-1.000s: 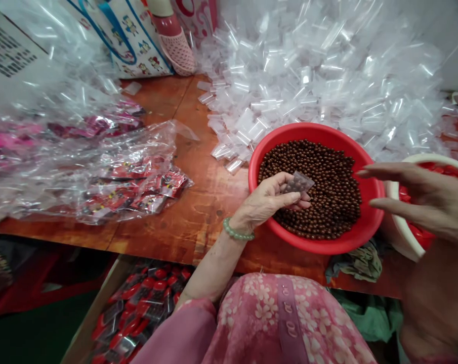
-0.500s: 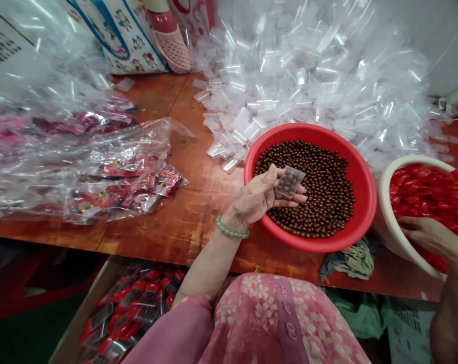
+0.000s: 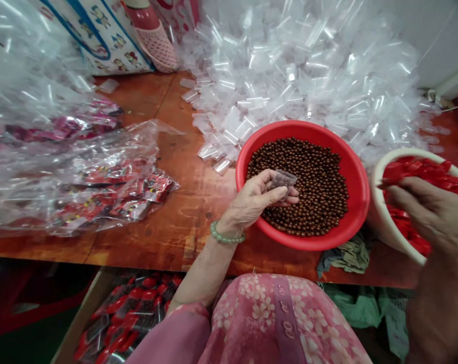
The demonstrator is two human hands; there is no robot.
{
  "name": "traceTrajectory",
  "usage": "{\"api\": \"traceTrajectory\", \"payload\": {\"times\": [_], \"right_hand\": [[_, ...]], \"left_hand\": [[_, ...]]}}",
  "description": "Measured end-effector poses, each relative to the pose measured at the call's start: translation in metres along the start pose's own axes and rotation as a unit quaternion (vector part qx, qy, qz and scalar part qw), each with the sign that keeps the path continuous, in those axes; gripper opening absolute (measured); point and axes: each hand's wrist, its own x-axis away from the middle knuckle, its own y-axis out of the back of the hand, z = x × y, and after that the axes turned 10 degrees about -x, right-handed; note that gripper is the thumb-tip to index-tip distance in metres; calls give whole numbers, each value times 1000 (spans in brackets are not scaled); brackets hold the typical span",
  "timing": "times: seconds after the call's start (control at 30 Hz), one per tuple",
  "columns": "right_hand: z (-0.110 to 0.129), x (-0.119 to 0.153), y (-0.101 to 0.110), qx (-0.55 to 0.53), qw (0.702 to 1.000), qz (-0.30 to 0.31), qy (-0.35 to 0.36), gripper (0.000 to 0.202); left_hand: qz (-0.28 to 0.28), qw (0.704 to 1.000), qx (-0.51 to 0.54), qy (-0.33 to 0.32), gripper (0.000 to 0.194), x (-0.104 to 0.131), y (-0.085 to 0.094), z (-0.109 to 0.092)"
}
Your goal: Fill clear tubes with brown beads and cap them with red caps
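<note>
My left hand [image 3: 257,199], with a green bead bracelet on the wrist, holds a small clear packet [image 3: 282,180] filled with brown beads over the near left rim of a red bowl [image 3: 360,187]. The bowl is full of small brown beads [image 3: 312,187]. My right hand [image 3: 429,215] hovers over a white bowl [image 3: 380,222] of red pieces [image 3: 414,169], with a red piece pinched at its fingertips. Behind both bowls lies a big heap of empty clear packets [image 3: 308,71].
Large clear bags of red and pink printed packets [image 3: 99,187] cover the wooden table's left side. A box of finished red-topped packets [image 3: 130,308] sits below the table edge. A crumpled cloth [image 3: 344,255] lies under the red bowl. A pink shoe [image 3: 156,40] rests at the back.
My right hand came back up from low at the white bowl with a red piece at its fingertips. My left hand tilted the bead packet and closed its fingers more around it.
</note>
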Motion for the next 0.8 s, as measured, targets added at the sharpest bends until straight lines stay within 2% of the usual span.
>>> {"api": "traceTrajectory", "payload": {"times": [0.1, 0.2, 0.3, 0.37, 0.43, 0.57, 0.7, 0.8], "right_hand": [[27, -25, -35, -97, 988, 96, 73, 21], [48, -44, -55, -102, 970, 187, 121, 22], [57, -54, -65, -99, 956, 232, 151, 20], [61, -57, -68, -116, 951, 238, 160, 19], [65, -56, -72, -146, 955, 206, 156, 20], [73, -48, -84, -235, 965, 74, 93, 22], [81, -41, -107, -344, 939, -25, 8, 27], [89, -41, -125, -401, 914, -53, -15, 26]], "left_hand": [[-39, 998, -33, -19, 43, -1, -5, 1], [-96, 988, -108, -48, 36, -2, -11, 3], [-135, 971, -187, -64, 27, -2, -15, 4], [-144, 966, -203, -66, 26, -2, -16, 4], [-152, 968, -187, -65, 29, -2, -16, 3], [-169, 975, -125, -70, 33, -1, -14, 3], [-165, 978, -108, -71, 33, -2, -12, 4], [-161, 979, -98, -75, 36, -1, -12, 3]]}}
